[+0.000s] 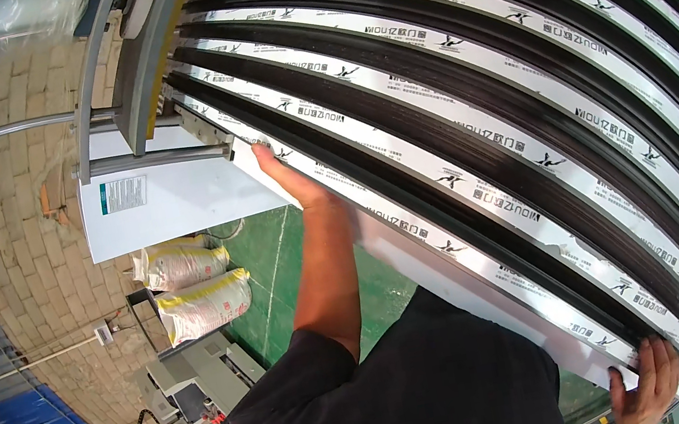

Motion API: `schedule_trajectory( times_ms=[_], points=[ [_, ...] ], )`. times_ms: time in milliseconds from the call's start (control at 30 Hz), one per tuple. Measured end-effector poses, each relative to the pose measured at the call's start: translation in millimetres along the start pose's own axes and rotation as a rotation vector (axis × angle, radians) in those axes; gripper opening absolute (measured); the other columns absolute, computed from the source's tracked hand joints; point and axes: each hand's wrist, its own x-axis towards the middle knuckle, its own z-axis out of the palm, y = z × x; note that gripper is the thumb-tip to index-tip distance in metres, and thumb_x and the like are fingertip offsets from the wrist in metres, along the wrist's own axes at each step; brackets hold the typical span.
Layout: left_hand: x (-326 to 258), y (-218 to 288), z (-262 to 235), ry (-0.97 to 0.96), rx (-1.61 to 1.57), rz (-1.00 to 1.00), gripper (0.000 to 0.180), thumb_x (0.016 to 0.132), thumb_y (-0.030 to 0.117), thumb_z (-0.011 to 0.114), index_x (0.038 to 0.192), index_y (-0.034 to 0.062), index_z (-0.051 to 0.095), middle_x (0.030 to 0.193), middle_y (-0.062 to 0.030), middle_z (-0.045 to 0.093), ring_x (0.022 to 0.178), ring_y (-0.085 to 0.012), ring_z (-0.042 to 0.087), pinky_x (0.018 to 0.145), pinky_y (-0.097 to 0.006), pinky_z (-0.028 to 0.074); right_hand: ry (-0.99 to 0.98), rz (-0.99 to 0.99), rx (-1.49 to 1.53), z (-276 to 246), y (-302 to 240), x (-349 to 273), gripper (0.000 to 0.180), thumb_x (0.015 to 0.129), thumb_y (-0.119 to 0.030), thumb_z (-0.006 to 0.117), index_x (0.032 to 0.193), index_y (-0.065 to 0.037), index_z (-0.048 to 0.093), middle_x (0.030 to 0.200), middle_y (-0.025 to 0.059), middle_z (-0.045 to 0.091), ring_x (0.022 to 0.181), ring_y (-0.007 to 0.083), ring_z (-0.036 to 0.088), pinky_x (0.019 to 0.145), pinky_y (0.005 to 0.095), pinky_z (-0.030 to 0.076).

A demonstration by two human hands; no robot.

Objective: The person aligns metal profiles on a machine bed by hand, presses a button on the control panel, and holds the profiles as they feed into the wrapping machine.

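Several long black profiles wrapped in white printed protective film lie side by side, slanting from upper left to lower right. My left hand (286, 178) grips the nearest film-covered profile (414, 221) close to its far left end; one digit lies along its top and the rest is hidden below. At the near right end, my right hand (648, 383) curls its fingers over the same profile, with the thumb against its outer side. Just beyond it runs the neighbouring profile (482, 196), its black channel facing up.
A grey metal frame (125, 77) with a yellow edge stands at the profiles' left end, beside a white panel (175, 205). Stuffed sacks (206, 306) and a grey machine (196, 378) are on the left, near a brick wall (14, 169). The floor (272, 269) is green.
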Motion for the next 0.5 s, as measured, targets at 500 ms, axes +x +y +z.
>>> schedule_trajectory(
  times_ms=[500],
  points=[
    [38.0,9.5,-17.0,-0.206,0.506,0.545,0.081,0.087,0.065,0.041,0.141,0.0068,0.057,0.143,-0.0183,0.056,0.126,-0.0392,0.055,0.106,-0.057,0.046,0.907,0.358,-0.231,27.7,-4.5,-111.9,0.083,0.103,-0.065,0.032,0.137,0.008,0.051,0.137,0.0222,0.056,0.126,0.036,0.057,0.106,0.0448,0.046]
  ],
)
